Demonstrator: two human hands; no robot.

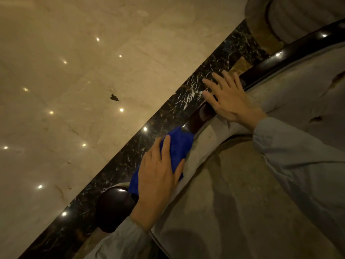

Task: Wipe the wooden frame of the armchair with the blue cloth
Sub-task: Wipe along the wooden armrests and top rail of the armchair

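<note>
Dark polished wood runs diagonally through the view: the wooden frame (199,116) of the armchair, curving from a rounded end knob (114,208) at lower left up toward the top right. Blue cloth (177,144) lies bunched on this rail, between the knob and the bare middle stretch. Pressing it down is the left hand (158,176), palm flat on top, fingers spread over the fabric and the thumb curled round its inner edge, so the cloth is pinned to the wood rather than lifted. Further up the rail the right hand (229,98) rests open, fingers splayed and holding nothing; it likely steadies the chair (or the person's lean) while the other wipes. Inside the frame sits pale grey upholstery (233,193). Beyond the rail lie a dark veined marble band (168,118) and glossy beige floor tiles (74,71) catching ceiling lights.
</note>
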